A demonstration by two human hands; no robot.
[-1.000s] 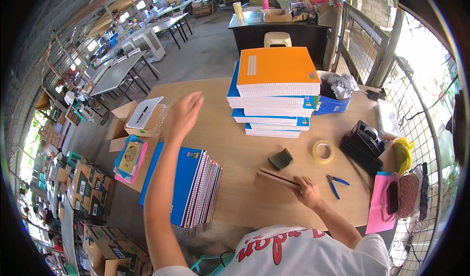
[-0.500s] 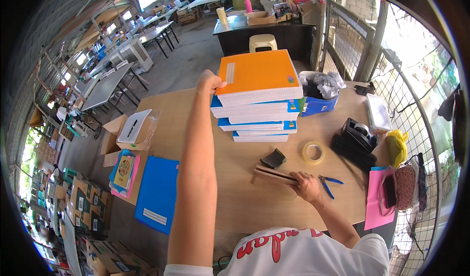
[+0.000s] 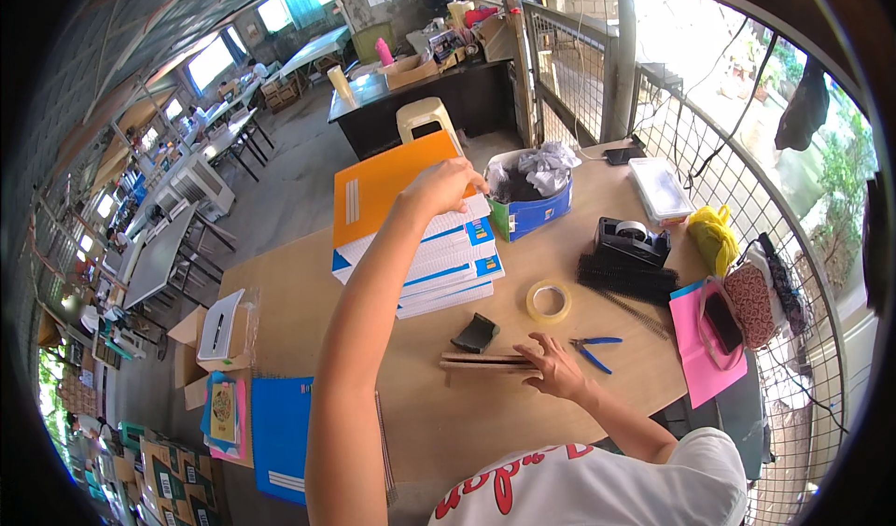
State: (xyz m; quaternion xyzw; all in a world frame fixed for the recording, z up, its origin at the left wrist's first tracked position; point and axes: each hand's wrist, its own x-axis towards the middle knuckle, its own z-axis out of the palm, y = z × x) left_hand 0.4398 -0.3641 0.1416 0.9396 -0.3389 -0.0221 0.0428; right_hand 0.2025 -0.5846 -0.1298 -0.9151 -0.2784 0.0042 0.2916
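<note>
Left hand (image 3: 441, 188) curled over the right edge of an orange notebook (image 3: 381, 188), right hand (image 3: 558, 369) at a slotted wooden block (image 3: 481, 364)
Cannot tell whether left fingers pinch; right fingers spread apart, block just left; notebook stack (image 3: 450, 263) below the orange one

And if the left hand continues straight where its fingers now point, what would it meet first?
Probably the blue box, to the right of the left hand. The hand is at the top of the stack, by the orange notebook, so it might pass above; depth is unclear.
</note>
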